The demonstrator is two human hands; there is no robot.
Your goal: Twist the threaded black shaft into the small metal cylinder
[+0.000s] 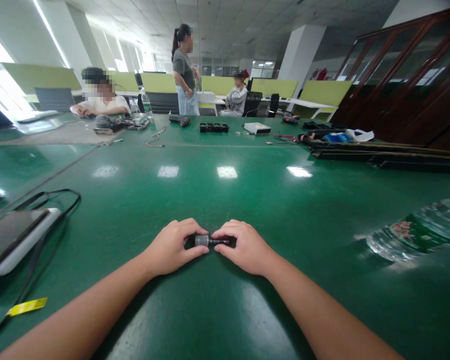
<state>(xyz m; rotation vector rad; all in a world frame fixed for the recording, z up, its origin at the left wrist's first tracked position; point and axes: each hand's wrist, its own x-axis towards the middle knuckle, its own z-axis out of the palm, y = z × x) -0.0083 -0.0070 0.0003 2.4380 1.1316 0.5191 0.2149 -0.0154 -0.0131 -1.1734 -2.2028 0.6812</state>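
Close in front of me, just over the green table, both hands meet at one small part. My left hand pinches a short grey cylinder between thumb and fingers. From its right end runs a thin dark ribbed shaft, lying in line with it. Thumb and fingers of my right hand close on the shaft's dark far end. Fingertips cover portions of both pieces, and whether they are joined as one I cannot tell.
A phone on a white block with a black cord lies left. On the right lies a water bottle. Farther back are a black tray, a white box, a power drill and long black bars. Several people are beyond.
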